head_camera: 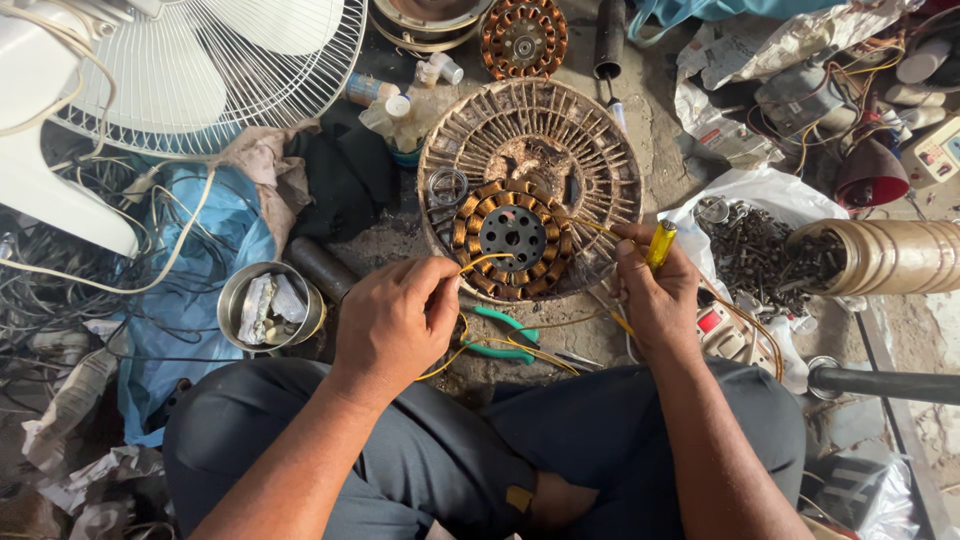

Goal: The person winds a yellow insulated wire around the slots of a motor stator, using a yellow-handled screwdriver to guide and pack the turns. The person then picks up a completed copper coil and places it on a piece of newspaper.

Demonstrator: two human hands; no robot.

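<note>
A copper-wound stator [512, 238] is lying on a round slatted fan housing [590, 140] on the ground, its yellow lead wire [478, 262] being pinched in the closed fingers of the left hand [395, 320]. A yellow-handled screwdriver [660, 244] is being gripped in the right hand [655, 295]. Green-handled pliers [503, 340] are lying just below the housing, with a steel bowl [232, 300] at the left.

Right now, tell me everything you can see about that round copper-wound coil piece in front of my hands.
The wound stator is a ring of copper-coloured coils around a dark metal hub with small holes. It lies flat on a round slotted fan housing. Yellow leads run off it: the left hand pinches one at its near edge, and the right hand, holding a yellow-handled tool, has another at its right edge.
</note>
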